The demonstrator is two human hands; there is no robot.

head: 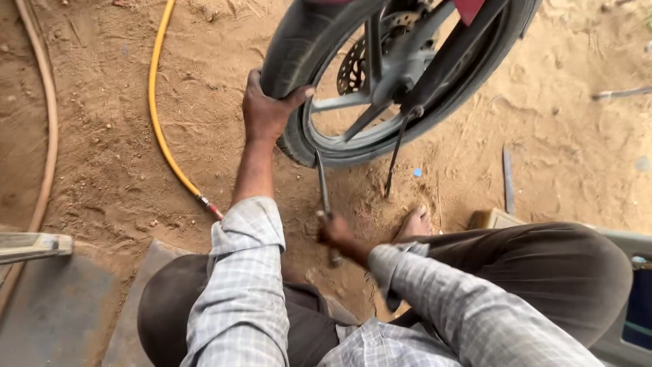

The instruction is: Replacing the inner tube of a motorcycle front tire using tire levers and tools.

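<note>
— Item one?

— Motorcycle wheel (pixel 380 75), upper centre of the view, standing on sandy ground (pixel 109 156). Black rubber tyre (pixel 288 41), smooth-looking tread; grey cast spokes; perforated brake disc (pixel 353 64) behind them. Top and right side cut off by the frame edge.

— What's gripping it?

— Left hand (pixel 266 109), fingers wrapped over the tyre's outer face, thumb along the rim side — clamped onto the rubber.

— Item two?

— Tyre lever (pixel 323 190), thin dark metal bar, upper end wedged at the rim's bottom edge. Right hand (pixel 334 234) is closed around its lower end (blurred, so the finger positions are hard to read).

— Anything else near the wheel?

— A second slim rod (pixel 395 153) hanging from the hub area to the ground; its attachment is unclear.

— Surroundings?

— Yellow hose (pixel 159 115) with a metal end fitting, curving across the sand at left. Bare foot (pixel 414 223) just right of the lever hand. Checked shirt sleeves (pixel 244 285), dark trousers (pixel 543 272). Flat metal strip (pixel 508 178) on the sand, right.
</note>
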